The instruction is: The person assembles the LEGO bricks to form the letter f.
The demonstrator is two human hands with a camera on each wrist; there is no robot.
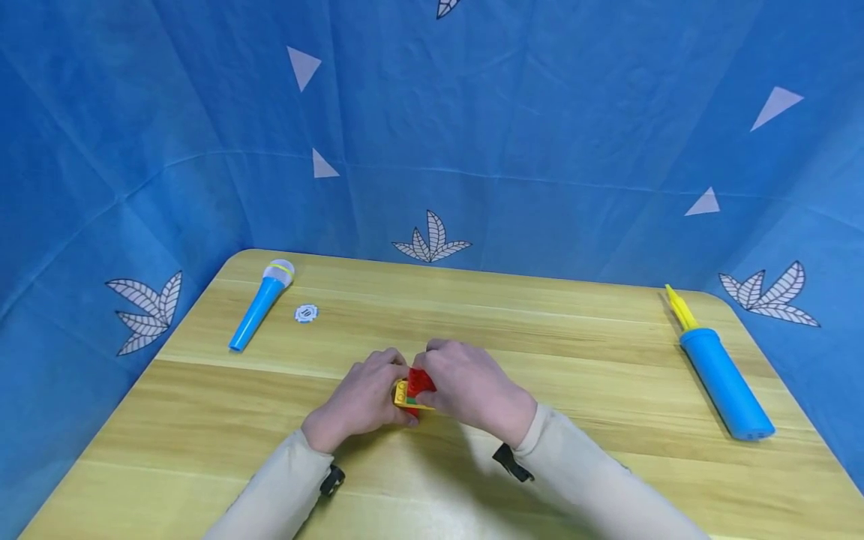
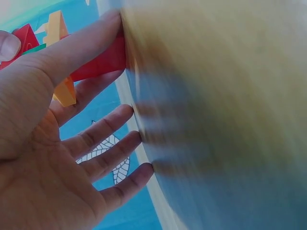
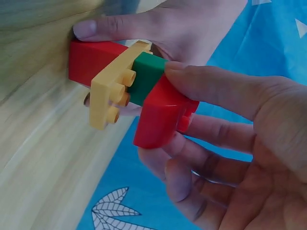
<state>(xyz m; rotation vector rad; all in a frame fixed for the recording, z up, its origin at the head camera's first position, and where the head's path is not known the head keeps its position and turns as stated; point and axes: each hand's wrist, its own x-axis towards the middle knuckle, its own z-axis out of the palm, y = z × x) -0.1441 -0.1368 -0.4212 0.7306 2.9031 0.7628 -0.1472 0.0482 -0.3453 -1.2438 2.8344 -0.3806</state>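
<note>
A stack of toy building bricks stands on the table between both hands. At its base is a red brick (image 3: 91, 62), pinched by the thumb and finger of my left hand (image 1: 361, 397); the other fingers of that hand are spread, tips at the tabletop in the left wrist view. Above it lies a yellow studded plate (image 3: 99, 100), jutting out past the red brick. On the plate sits a green brick (image 3: 144, 76). My right hand (image 1: 475, 386) grips a slope-sided red brick (image 3: 156, 117) at the top, against the green one. Whether those two are fully joined, I cannot tell.
A blue toy microphone (image 1: 256, 311) and a round white token (image 1: 306, 313) marked 10 lie at the back left of the wooden table (image 1: 540, 322). Toward the right edge lies a blue pump (image 1: 725, 382) with a yellow nozzle. Blue patterned cloth (image 1: 432, 112) surrounds the table.
</note>
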